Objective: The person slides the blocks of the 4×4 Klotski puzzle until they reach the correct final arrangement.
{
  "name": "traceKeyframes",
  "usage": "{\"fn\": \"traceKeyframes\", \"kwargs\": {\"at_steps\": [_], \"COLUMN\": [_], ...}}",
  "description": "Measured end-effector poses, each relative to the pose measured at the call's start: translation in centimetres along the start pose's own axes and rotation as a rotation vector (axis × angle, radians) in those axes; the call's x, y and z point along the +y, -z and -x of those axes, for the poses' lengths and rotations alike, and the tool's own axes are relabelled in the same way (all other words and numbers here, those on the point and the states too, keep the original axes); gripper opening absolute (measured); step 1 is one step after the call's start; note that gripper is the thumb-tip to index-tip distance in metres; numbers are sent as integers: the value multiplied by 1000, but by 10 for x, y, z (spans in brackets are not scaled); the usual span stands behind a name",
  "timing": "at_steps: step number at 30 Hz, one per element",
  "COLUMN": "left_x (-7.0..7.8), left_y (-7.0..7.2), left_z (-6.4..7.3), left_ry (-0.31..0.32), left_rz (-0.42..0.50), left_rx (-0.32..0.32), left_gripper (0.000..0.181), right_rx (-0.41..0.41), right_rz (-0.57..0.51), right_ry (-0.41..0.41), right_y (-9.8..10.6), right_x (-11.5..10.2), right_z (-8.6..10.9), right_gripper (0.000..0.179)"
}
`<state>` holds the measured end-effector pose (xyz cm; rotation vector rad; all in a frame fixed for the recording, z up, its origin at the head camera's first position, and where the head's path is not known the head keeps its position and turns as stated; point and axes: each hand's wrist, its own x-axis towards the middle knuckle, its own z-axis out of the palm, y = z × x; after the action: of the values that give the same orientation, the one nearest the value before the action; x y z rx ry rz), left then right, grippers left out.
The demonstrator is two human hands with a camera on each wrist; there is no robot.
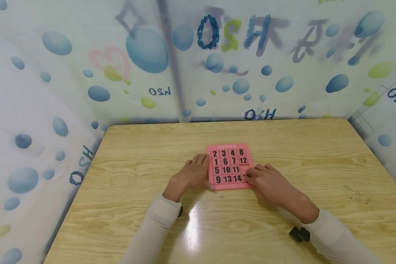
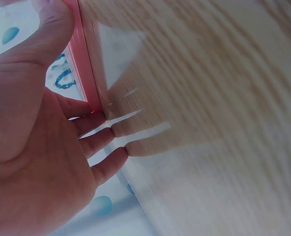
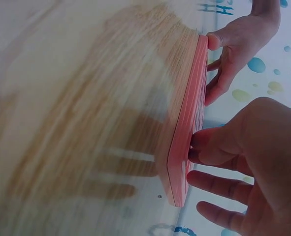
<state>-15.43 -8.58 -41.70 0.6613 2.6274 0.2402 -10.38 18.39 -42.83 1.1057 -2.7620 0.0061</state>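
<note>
A pink number sliding puzzle [image 1: 244,146] lies flat on the table, with black-numbered tiles in rows. One bare cell [image 1: 244,169] shows below the 12 tile. My left hand [image 1: 194,175] touches the puzzle's left edge with nearly straight fingers, its thumb at the near left corner. In the left wrist view, several fingertips [image 2: 111,167] reach down to the tabletop beside the pink side. My right hand [image 1: 272,185] presses at the lower right tile, thumb and index fingertip close together, other fingers spread. That tile's number is mostly hidden under the fingers.
The wooden table [image 1: 135,157] has its far edge against a wall covering [image 1: 217,99] printed with droplets and letters. Dark wrist devices [image 1: 299,234] sit at the cuffs. A small mark [image 1: 221,196] lies on the tabletop just in front of the puzzle.
</note>
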Motion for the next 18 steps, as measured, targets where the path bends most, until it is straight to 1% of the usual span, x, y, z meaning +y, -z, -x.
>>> {"fn": "traceKeyframes", "kwargs": {"at_steps": [7, 10, 13, 15, 18], "left_x": [-1, -2, -2, -2, -1], "left_y": [1, 0, -1, -1, 0], "left_z": [1, 0, 0, -1, 0], "left_ry": [-2, -2, -1, -2, -3], "left_rz": [24, 28, 21, 15, 13], "left_rx": [7, 8, 4, 1, -1], "left_gripper": [117, 116, 117, 117, 118], "right_rx": [1, 2, 7, -1, -28], "right_rz": [-12, -47, -79, -85, -78], "right_ry": [7, -36, -105, -144, -179], "right_y": [3, 4, 4, 4, 5], "right_x": [2, 4, 8, 10, 12], "right_z": [-1, -5, -12, -17, -25], "right_gripper": [13, 14, 20, 25, 29]}}
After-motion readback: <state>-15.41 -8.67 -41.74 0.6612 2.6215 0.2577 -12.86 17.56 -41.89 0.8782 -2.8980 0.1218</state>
